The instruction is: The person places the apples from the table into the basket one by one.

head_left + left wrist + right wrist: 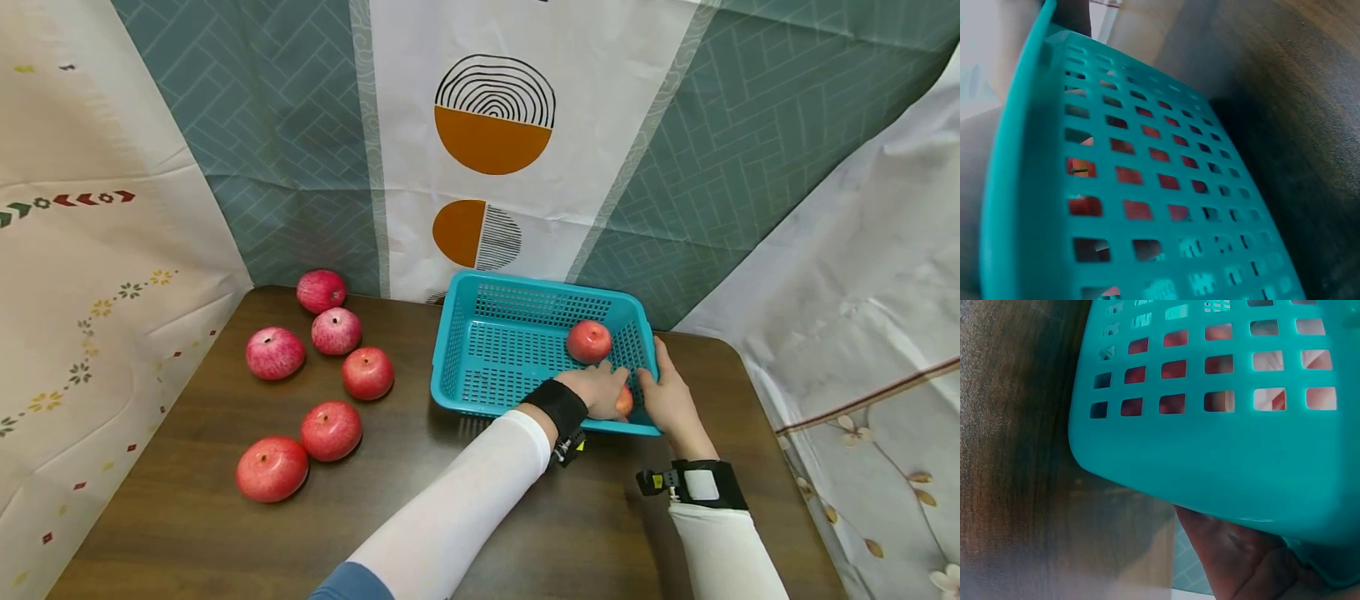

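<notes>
Currently, the left hand [597, 390] holds a red apple [624, 402] inside the turquoise basket [506, 350] at four o'clock, a second apple [588, 342] at eleven from it, while the right hand [669, 400] grips the basket near three.

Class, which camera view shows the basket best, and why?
The head view: it takes in nearly the whole basket from above. The left and right wrist views each show only part of its pierced outside, close up.
</notes>
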Action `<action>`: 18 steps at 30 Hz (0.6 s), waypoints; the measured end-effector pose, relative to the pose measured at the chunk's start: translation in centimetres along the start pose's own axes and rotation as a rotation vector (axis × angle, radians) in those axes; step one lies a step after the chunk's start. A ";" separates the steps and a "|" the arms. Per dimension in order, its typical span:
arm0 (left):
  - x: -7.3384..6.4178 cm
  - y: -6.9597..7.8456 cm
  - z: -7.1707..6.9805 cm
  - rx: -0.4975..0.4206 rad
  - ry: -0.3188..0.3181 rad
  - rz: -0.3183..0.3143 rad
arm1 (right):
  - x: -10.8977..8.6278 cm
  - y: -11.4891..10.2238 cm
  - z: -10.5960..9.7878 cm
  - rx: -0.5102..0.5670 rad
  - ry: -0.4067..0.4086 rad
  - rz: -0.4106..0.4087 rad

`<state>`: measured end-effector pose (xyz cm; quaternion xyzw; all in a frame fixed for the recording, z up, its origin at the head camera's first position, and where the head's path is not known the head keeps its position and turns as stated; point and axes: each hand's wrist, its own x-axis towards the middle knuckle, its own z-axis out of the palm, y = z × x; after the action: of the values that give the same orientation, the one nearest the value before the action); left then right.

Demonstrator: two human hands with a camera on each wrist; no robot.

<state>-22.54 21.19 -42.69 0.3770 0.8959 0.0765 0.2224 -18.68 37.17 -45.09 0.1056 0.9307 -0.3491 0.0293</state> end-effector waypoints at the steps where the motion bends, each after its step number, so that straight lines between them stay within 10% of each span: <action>1: 0.1 -0.1 0.1 -0.011 0.000 -0.001 | 0.0 0.0 0.0 0.000 0.001 -0.001; 18: -0.4 -1.4 0.8 -0.166 0.049 0.050 | -0.4 -0.4 -0.2 0.020 -0.012 0.008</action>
<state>-22.80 19.90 -43.70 0.3776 0.8818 0.1654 0.2290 -18.33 36.94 -44.68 0.1077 0.9264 -0.3590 0.0353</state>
